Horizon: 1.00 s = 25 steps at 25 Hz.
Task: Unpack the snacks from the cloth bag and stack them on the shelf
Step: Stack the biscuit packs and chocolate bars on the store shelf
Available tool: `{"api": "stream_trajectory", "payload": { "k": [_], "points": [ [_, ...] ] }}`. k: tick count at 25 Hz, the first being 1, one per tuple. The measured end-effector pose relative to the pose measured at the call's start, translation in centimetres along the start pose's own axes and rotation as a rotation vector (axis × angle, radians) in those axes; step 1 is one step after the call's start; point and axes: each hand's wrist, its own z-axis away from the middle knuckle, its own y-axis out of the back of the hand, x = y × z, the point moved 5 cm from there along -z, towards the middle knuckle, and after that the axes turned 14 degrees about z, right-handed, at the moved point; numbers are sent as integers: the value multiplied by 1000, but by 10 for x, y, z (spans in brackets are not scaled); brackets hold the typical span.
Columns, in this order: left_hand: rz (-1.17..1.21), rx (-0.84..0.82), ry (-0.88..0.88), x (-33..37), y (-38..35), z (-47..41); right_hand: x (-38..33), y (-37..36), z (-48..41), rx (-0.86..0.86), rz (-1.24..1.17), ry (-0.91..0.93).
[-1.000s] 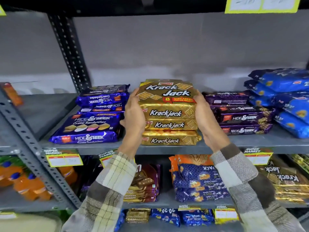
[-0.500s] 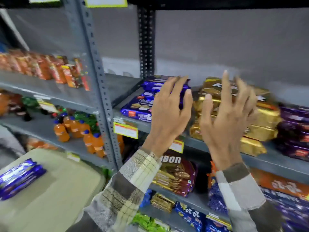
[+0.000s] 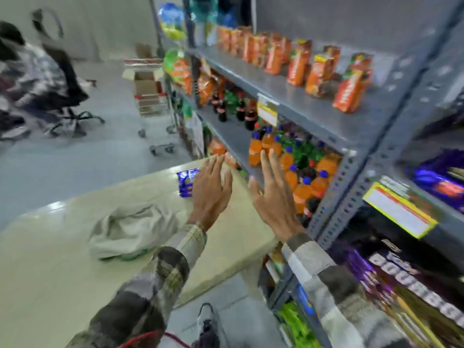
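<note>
Both hands are extending over the worktop [image 3: 62, 285], each grip spread wide with fingers apart and nothing held. The left hand [image 3: 211, 194] is hovering just over the near end of a blue snack packet [image 3: 185, 183], which is lying flat on the worktop directly ahead of that grip; whether the fingertips are touching the wrapper cannot be told through the blur. The right hand [image 3: 273, 199] is reaching alongside, to the right of the packet and near the edge of the worktop, with the shelf [image 3: 313, 114] of orange bottles beyond it. The cloth bag [image 3: 130, 229] is lying slumped and crumpled behind and to the left of the left grip, well apart from the packet; its contents cannot be seen. In judgement, the packet is looking light, its glossy film wrapper likely slippery and its biscuit contents liable to crack under squeezing. The long edges are offering the soundest hold, fingers on one side and thumb opposite, with gentle pressure only.
</note>
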Motion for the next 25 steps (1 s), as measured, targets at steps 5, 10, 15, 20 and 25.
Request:
{"api": "stream_trajectory", "payload": {
  "k": [5, 10, 15, 20, 25],
  "points": [
    [-34, -8, 270, -170, 13, -63, -41, -174, -76, -314, -30, -7],
    [220, -16, 487, -287, -10, -112, -40, -303, -119, -592, -50, -106],
    [368, -53, 705, -363, -53, -142, -19, -395, -160, -832, -113, -270],
    [532, -5, 1103, -424, -105, -146, 18, -478, -206, -885, -220, -373],
    [616, 75, 1251, -470, -138, -145, 38, -551, -216, -871, -256, -479]
  ]
}}
